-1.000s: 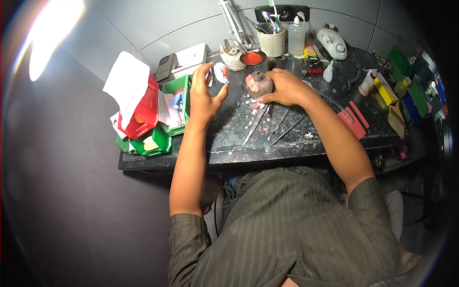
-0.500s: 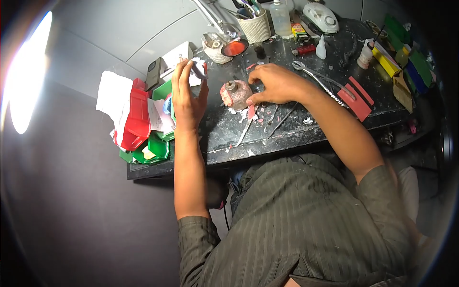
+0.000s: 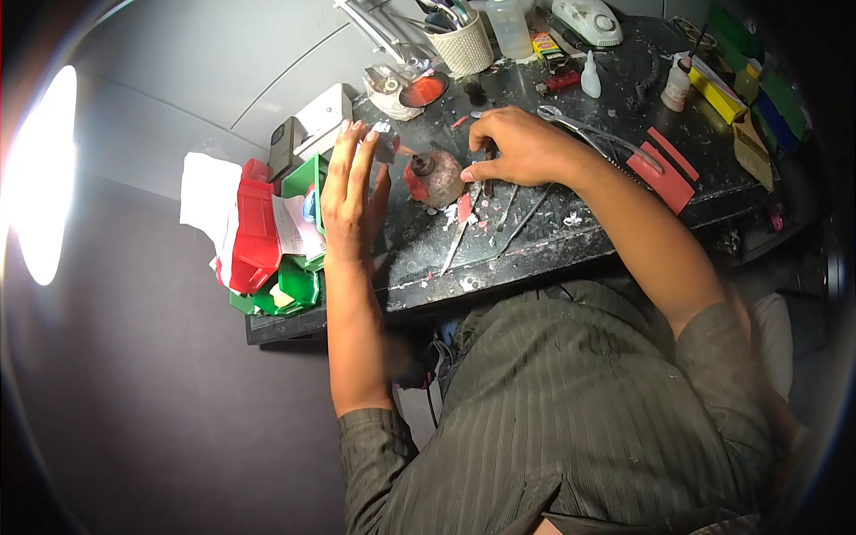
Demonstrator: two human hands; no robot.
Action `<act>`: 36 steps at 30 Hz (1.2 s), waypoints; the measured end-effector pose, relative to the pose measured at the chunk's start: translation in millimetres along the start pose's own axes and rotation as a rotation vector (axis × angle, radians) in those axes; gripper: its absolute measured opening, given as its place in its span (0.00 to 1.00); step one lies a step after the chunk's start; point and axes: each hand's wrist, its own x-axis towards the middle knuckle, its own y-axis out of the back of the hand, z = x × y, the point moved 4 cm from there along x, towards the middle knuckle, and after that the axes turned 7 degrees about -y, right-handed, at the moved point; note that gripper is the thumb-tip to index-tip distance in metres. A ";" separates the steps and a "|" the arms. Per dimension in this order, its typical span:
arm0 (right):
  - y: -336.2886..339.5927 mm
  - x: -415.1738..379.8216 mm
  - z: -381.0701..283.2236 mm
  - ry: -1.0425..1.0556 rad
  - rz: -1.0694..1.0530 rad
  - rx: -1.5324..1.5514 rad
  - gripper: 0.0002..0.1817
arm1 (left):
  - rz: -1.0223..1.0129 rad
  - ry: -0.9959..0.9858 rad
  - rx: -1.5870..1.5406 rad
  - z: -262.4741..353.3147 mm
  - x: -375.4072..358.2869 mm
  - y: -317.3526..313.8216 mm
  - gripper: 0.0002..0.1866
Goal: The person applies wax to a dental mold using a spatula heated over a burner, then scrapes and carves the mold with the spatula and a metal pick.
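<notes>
My left hand is raised at the left side of the bench. Its fingers and thumb hold a small grey-white piece, whose far side they partly cover. To the right of it stands a rounded spirit lamp with a dark neck and reddish wax stuck on its side. My right hand hovers by the lamp's right side, thumb and index finger apart in a C shape. The thumb tip is close to the lamp; contact cannot be told. A dark tool handle shows beneath this hand. A thin knife lies in front of the lamp.
Pink wax sheets and a metal hand tool lie to the right. Behind stand a white cup of tools, a clear bottle and a red dish. Red and green bins crowd the left edge.
The whole view has shifted slightly. My right hand has moved a little up and away from the lamp's lower side. My left hand still holds the grey-white piece, now turned differently.
</notes>
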 end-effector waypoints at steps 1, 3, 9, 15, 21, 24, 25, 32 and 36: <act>0.4 -0.5 -0.5 0.001 0.002 0.001 0.24 | 0.001 0.000 -0.002 0.6 0.3 0.3 0.32; 0.8 -0.7 -0.5 -0.001 0.004 0.004 0.24 | -0.017 -0.028 0.013 2.6 1.9 1.0 0.32; -0.4 1.2 1.0 -0.008 -0.003 0.018 0.23 | -0.014 -0.022 -0.002 3.3 2.5 3.9 0.32; 0.4 0.4 2.1 0.016 0.018 0.026 0.23 | 0.250 0.200 -0.087 -8.6 -7.3 14.3 0.34; 2.9 0.9 1.5 0.007 0.032 0.036 0.23 | 0.362 0.508 -0.557 -36.0 -31.2 9.3 0.28; 8.4 -0.6 -1.8 0.014 0.038 0.052 0.23 | 0.403 0.593 -0.833 -39.7 -32.7 9.5 0.22; 10.3 -0.9 -3.4 0.019 0.046 0.072 0.23 | 0.445 0.614 -0.983 -41.7 -32.5 10.5 0.20; 12.7 -0.7 -5.5 -0.044 -0.005 0.081 0.19 | 0.538 0.730 -1.377 -57.4 -49.4 0.5 0.21; 13.2 -1.8 -6.3 -0.012 0.025 0.066 0.19 | 0.424 0.866 -1.291 -51.0 -42.0 -6.6 0.21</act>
